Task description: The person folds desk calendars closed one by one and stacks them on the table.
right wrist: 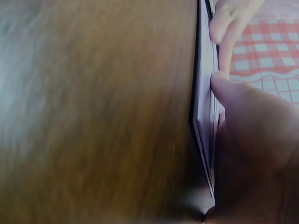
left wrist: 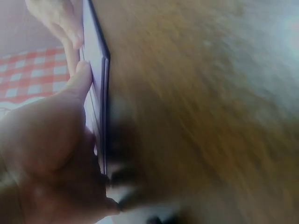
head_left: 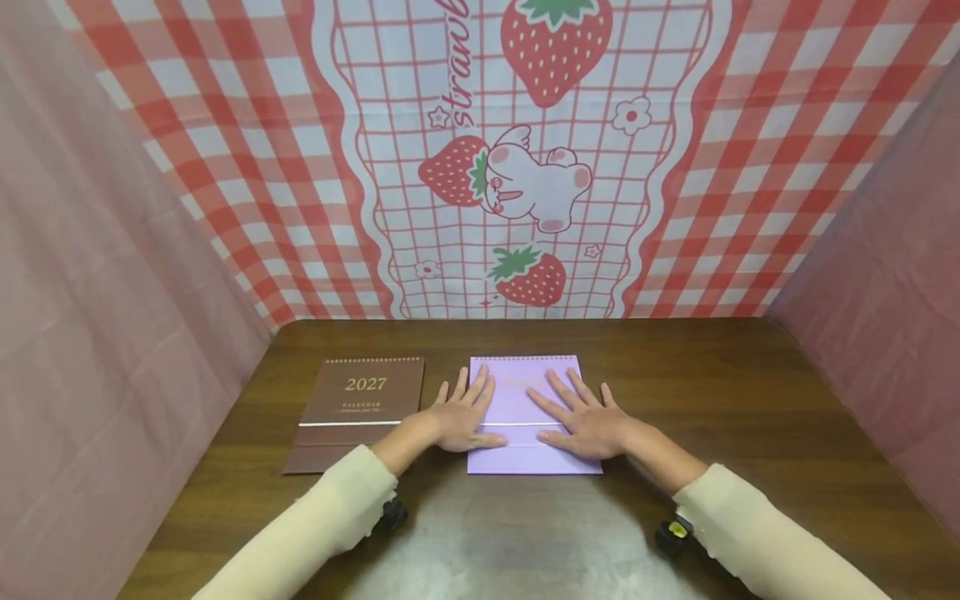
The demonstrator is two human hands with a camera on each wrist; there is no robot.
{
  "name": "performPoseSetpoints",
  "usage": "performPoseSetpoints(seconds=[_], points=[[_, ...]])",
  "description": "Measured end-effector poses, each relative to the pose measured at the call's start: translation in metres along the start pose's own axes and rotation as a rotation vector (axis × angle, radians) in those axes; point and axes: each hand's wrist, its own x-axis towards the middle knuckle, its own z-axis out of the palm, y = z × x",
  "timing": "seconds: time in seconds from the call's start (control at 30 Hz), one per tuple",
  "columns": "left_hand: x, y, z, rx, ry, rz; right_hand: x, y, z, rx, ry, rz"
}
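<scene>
A purple spiral-bound desk calendar [head_left: 525, 460] lies flat on the wooden table, its wire binding along the far edge. My left hand [head_left: 459, 421] rests on its left side with fingers spread and straight. On its right side lies my right hand [head_left: 588, 425], fingers likewise spread, thumb pointing inward. The palms cover part of the cover's print. Seen low in the left wrist view, the calendar's edge [left wrist: 100, 79] runs beside the left thumb. In the right wrist view the right thumb touches the calendar [right wrist: 204, 93] from above.
To the left lies a brown calendar [head_left: 360, 396] marked 2027, partly behind the left forearm. The wooden table [head_left: 712, 375] ends at a strawberry-printed checked cloth [head_left: 525, 167] at the back. Pink curtains [head_left: 112, 292] hang on both sides.
</scene>
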Motion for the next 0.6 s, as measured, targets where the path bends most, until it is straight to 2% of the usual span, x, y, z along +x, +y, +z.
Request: performPoseSetpoints(seconds=[0.17,0.27,0.4,0.47,0.6], points=[[-0.008,-0.003,-0.004,0.004,0.018,0.009,-0.003,0.002,-0.004,0.042,-0.005,-0.001],[-0.007,0.002,-0.007,0.004,0.068,0.06,0.002,0.005,0.002,0.039,0.015,-0.011],[-0.011,0.017,-0.019,-0.01,0.112,0.144,0.008,0.004,0.007,0.017,0.041,-0.048],[-0.013,0.024,-0.023,-0.013,0.101,0.159,0.01,0.001,0.008,0.017,0.036,-0.074],[-0.01,0.024,-0.019,-0.019,0.064,0.146,0.01,-0.004,0.008,0.012,0.016,-0.098]])
